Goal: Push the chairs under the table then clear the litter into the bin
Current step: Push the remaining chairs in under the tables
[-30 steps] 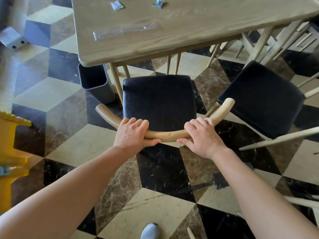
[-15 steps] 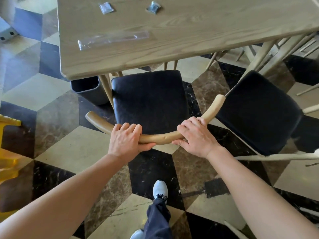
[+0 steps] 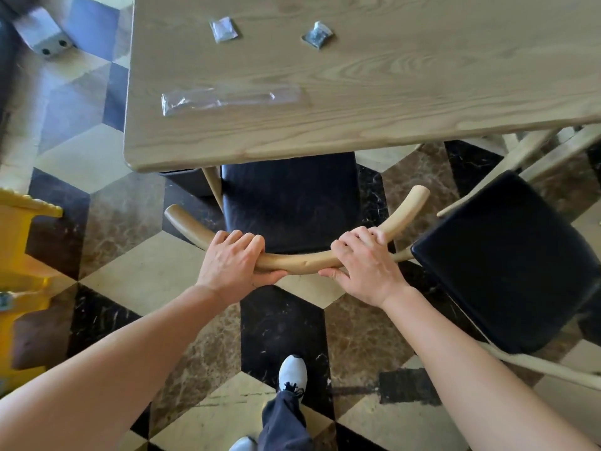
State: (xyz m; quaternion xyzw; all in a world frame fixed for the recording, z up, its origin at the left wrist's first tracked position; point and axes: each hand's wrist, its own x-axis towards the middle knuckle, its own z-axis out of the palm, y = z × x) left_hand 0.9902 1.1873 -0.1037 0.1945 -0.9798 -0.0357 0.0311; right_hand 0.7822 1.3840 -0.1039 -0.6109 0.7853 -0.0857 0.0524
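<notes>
The table edge hides the front of the near chair's black seat and most of the dark bin — only a sliver shows. Both hands clamp the chair's curved wooden backrest: left hand and right hand, fingers over the top, thumbs beneath — three clear wrappers lie on the tabletop.

Arms: both bare from the near frame edge to the wrist, no sleeves in view.
Left hand: no rings, no glove.
Right hand: no rings, no glove.
Trousers: dark navy, loose at the hem.
Shoe: white-grey trainer with dark laces.
</notes>
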